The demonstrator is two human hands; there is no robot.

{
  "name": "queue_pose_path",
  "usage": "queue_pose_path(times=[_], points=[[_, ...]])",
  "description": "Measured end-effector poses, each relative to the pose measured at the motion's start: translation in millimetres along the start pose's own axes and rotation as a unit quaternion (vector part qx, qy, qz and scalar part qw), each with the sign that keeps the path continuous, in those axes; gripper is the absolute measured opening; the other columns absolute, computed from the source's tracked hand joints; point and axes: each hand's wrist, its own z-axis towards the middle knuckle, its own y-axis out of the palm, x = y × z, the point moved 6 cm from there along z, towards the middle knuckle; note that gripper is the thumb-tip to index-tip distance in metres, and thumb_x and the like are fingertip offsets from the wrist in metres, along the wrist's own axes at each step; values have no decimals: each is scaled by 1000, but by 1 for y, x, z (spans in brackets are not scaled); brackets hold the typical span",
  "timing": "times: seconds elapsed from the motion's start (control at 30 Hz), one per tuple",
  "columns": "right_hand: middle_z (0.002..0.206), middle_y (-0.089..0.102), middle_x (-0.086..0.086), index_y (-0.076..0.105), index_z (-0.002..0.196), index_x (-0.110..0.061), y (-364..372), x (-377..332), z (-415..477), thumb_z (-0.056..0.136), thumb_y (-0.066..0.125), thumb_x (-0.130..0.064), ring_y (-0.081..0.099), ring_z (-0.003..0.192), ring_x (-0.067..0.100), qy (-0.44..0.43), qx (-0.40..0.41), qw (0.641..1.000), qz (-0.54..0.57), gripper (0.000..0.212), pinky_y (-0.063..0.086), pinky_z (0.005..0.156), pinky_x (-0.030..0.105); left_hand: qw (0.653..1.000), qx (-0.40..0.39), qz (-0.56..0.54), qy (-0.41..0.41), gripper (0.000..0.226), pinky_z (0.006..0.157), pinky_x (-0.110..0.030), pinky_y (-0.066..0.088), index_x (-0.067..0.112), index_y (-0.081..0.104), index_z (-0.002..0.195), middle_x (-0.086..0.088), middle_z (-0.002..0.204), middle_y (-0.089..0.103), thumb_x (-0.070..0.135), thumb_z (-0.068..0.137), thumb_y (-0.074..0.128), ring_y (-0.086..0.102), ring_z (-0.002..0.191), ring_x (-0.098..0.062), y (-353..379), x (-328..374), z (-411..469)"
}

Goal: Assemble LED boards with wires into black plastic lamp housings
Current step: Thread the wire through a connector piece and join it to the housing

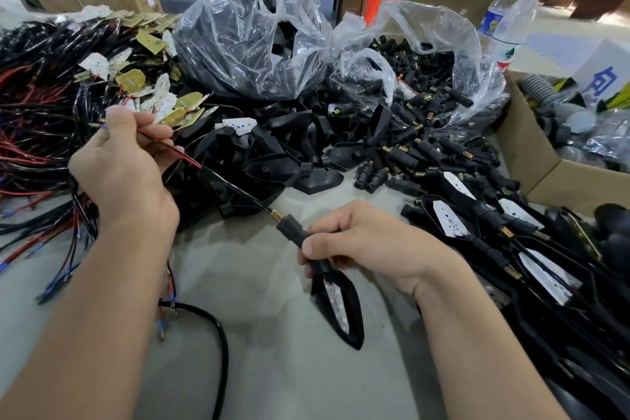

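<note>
1. Nearest the lens, between the 2 forearms, a black lamp housing [354, 337] hangs just over the grey table [272, 378], open face up, with a white LED board [335, 305] lying inside it.
2. Fingers and thumb of the right hand [368, 242] are curled round the housing's stem [294, 231], at the neck where it meets the shell.
3. Up and to the left, the left hand [122, 164] pinches the red-and-black wire [238, 186] between thumb and fingers; the wire runs straight from that pinch into the stem's brass tip [276, 214].
4. Step in hand, as I judge it: drawing the board's lead out through the stem so the board settles into the shell.
5. The housing's long axis runs on a diagonal: the stem points away and to the left, towards the left hand, and the tapered tip points back towards the camera and slightly right. The wire continues almost the same line.
6. The next move calls for a steady pull along that line while the right hand holds the stem firm. Whether the board sits fully flat cannot be told; a press may be needed.
7. Finished units [511, 242] lie to the right, probably where this 1 goes.
</note>
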Motion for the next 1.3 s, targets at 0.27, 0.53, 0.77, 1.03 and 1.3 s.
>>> queue_pose_path(times=[0.27, 0.53, 0.77, 1.03, 1.3], points=[[79, 71, 16, 77, 93, 3, -7, 4, 2, 97, 62, -7, 37, 52, 16, 3, 7, 1000, 29, 18, 26, 56, 29, 1000, -22, 13, 14, 33, 45, -19, 44, 20, 67, 75, 6, 59, 66, 28, 102, 50, 53, 47, -6, -2, 0, 5], [82, 59, 21, 70, 111, 1, -18, 7, 11, 99, 59, -1, 44, 54, 10, -15, 119, 985, 127, 16, 36, 49, 16, 942, -160, 272, 115, 27, 68, -12, 54, 25, 72, 115, 9, 90, 76, 37, 90, 68, 70, 69, -2, 30, -4, -28], [71, 66, 4, 72, 83, -13, -43, 7, 12, 101, 53, -1, 49, 50, 9, -106, 248, 875, 402, 29, 39, 45, 17, 852, -391, 335, 94, 15, 71, -12, 50, 36, 78, 86, 19, 75, 75, 44, 89, 67, 70, 75, 2, 69, -30, -114], [97, 77, 10, 68, 97, -13, -47, 6, 9, 99, 50, 5, 64, 69, 15, -104, 231, 889, 381, 26, 50, 61, 22, 880, -412, 145, -188, 12, 52, -20, 51, 11, 77, 96, 2, 72, 70, 2, 92, 70, 61, 59, -10, 72, -58, -118], [84, 72, 16, 67, 101, -4, -55, 11, 2, 91, 52, 19, 70, 65, 22, -82, 257, 858, 438, 29, 60, 62, 25, 883, -414, 187, -115, 23, 52, -21, 51, 21, 80, 95, -4, 75, 74, 0, 88, 74, 61, 57, -12, 69, -54, -106]])
